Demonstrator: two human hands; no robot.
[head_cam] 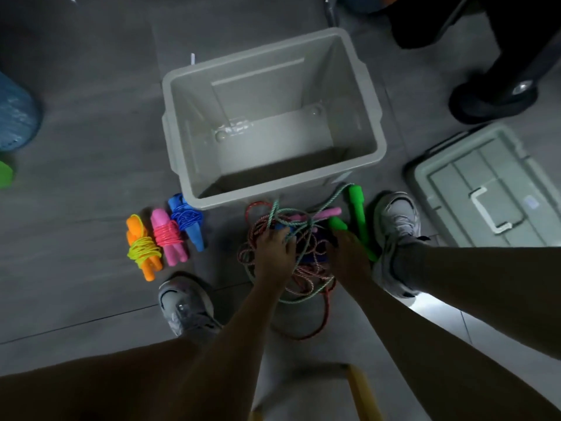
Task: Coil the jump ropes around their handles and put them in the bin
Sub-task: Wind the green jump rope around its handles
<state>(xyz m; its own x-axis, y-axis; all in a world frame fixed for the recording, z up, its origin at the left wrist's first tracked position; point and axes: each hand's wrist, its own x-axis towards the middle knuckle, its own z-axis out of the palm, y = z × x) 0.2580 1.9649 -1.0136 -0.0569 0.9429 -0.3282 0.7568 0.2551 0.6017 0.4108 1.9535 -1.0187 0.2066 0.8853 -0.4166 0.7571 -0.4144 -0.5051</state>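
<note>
An empty grey bin stands on the floor ahead of me. In front of it lies a tangled pile of jump ropes with green handles and a pink handle. My left hand reaches into the pile, fingers curled over a blue handle and rope strands. My right hand grips one green handle. To the left lie three coiled ropes: orange handles with yellow cord, pink and blue.
The bin's grey lid lies on the floor at right. My shoes flank the pile. A black wheeled base stands at back right, a blue object at far left. A wooden stool edge shows below.
</note>
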